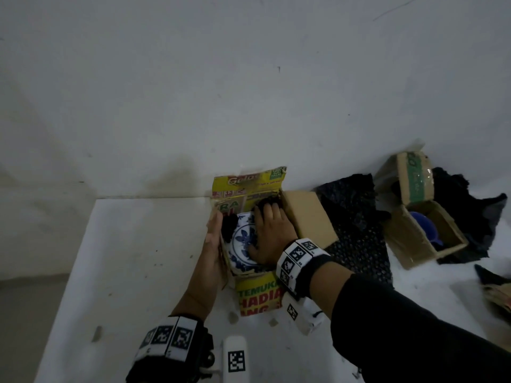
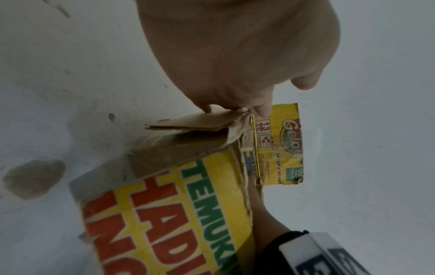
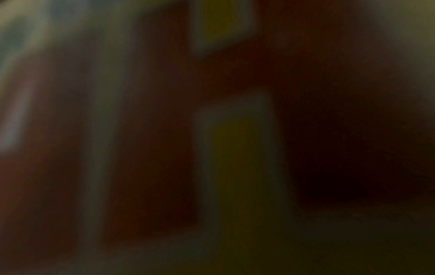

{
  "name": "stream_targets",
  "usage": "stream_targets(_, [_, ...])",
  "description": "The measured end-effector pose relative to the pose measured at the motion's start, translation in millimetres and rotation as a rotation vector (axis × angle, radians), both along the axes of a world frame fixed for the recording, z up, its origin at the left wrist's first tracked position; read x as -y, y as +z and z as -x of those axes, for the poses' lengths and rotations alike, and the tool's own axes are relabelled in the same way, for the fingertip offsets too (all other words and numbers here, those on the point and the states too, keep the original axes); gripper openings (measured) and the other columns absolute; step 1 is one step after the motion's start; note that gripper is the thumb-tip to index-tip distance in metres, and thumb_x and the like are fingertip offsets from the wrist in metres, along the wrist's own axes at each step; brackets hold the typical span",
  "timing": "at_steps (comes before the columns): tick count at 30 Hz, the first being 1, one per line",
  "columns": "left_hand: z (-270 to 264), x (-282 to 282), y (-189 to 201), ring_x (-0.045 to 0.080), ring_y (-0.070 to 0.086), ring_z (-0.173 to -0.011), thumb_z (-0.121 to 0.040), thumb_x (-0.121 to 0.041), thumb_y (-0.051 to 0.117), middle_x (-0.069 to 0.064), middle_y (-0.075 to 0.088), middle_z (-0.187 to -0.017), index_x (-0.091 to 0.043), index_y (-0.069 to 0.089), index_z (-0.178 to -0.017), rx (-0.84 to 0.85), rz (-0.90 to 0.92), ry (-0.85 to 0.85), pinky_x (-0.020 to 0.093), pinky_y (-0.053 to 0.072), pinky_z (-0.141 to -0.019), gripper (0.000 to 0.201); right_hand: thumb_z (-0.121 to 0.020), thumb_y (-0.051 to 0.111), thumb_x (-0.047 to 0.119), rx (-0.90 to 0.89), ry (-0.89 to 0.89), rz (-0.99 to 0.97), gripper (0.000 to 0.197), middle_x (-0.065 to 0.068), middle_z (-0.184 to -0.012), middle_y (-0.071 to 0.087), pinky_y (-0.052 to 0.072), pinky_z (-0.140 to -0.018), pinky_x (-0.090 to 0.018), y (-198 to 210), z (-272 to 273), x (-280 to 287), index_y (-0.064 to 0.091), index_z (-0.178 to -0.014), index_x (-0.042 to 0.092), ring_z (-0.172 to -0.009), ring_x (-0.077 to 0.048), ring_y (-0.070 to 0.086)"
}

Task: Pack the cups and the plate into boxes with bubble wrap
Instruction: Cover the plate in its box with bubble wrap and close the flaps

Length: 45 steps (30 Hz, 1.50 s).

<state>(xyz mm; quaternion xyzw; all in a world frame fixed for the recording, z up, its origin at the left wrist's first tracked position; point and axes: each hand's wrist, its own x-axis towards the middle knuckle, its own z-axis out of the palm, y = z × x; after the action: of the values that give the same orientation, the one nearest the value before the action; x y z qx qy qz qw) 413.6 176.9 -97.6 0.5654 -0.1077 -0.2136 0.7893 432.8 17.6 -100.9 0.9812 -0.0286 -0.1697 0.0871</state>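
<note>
Starting left of the yellow printed box [image 1: 258, 295]: the left hand [image 1: 211, 244] lies flat along the box's left wall, fingers straight, bracing it; the left wrist view shows fingertips [image 2: 207, 108] touching the bent cardboard flap [image 2: 193, 121] at the box's top edge, nothing clasped. Inside the box, the blue-and-white plate [image 1: 242, 246] lies face up on black bubble wrap [image 1: 229, 225] that bunches at the box's left wall; it looks like glazed ceramic, so stiff, slick and likely to chip on a knock; best taken by the rim, or steadied from above. The right hand [image 1: 269, 233] rests spread over the plate's right half, fingers relaxed and reaching the box's far end, pressing rather than clasping; the right wrist view is too dark to confirm. Right of the box, more black bubble wrap [image 1: 356, 225] lies on the desk [image 1: 138, 258]; further right, an open brown carton [image 1: 425, 239] holds a blue cup [image 1: 421, 223].
</note>
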Motion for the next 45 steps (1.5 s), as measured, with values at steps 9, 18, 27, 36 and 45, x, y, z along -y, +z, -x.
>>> stream_targets(9, [-3, -1, -4, -0.027, 0.033, -0.118, -0.089, -0.059, 0.027, -0.008, 0.015, -0.154, -0.017, 0.013, -0.147, 0.064, 0.003, 0.008, -0.003, 0.035, -0.086, 0.073, -0.06, 0.068, 0.073, -0.096, -0.095, -0.201, 0.133, -0.017, -0.154, 0.003, 0.019, -0.113, -0.051, -8, -2, 7, -0.011, -0.148, 0.012, -0.141, -0.039, 0.004])
stream_targets(18, [-6, -2, 0, -0.022, 0.021, -0.128, -0.066, -0.086, 0.038, -0.014, 0.013, -0.153, -0.023, 0.013, -0.146, 0.133, -0.047, 0.027, 0.002, 0.033, -0.098, 0.105, -0.062, 0.077, 0.061, -0.227, -0.121, -0.265, 0.132, -0.022, -0.153, -0.008, 0.022, -0.109, -0.058, -10, -7, 7, -0.021, -0.145, 0.03, -0.139, -0.047, 0.002])
stream_targets(27, [-2, -4, 1, -0.02, 0.019, -0.13, -0.069, -0.083, 0.04, -0.011, 0.011, -0.154, -0.019, 0.011, -0.146, 0.132, -0.035, 0.015, -0.003, 0.032, -0.092, 0.104, -0.045, 0.084, 0.063, -0.101, -0.131, -0.174, 0.135, -0.019, -0.14, 0.021, 0.038, -0.102, -0.052, -5, -16, 2, 0.007, -0.145, 0.014, -0.125, -0.04, 0.027])
stream_targets(36, [-5, -5, -12, -0.01, 0.01, -0.139, -0.067, -0.088, 0.031, -0.018, 0.008, -0.155, -0.041, 0.018, -0.138, 0.151, -0.136, 0.013, 0.009, 0.018, -0.112, 0.087, -0.043, 0.086, 0.059, -0.123, -0.199, -0.205, 0.124, -0.015, -0.134, 0.036, 0.045, -0.092, -0.047, 8, -31, 4, 0.023, -0.138, 0.011, -0.119, -0.037, 0.04])
stream_targets(45, [-5, -3, -9, -0.022, 0.01, -0.132, -0.066, -0.088, 0.031, -0.02, 0.007, -0.153, -0.036, 0.014, -0.139, 0.158, -0.16, 0.016, 0.003, 0.018, -0.107, 0.091, -0.05, 0.089, 0.046, -0.077, -0.271, -0.334, 0.121, -0.019, -0.134, 0.032, 0.048, -0.091, -0.049, 5, -18, -1, 0.015, -0.14, 0.011, -0.115, -0.039, 0.046])
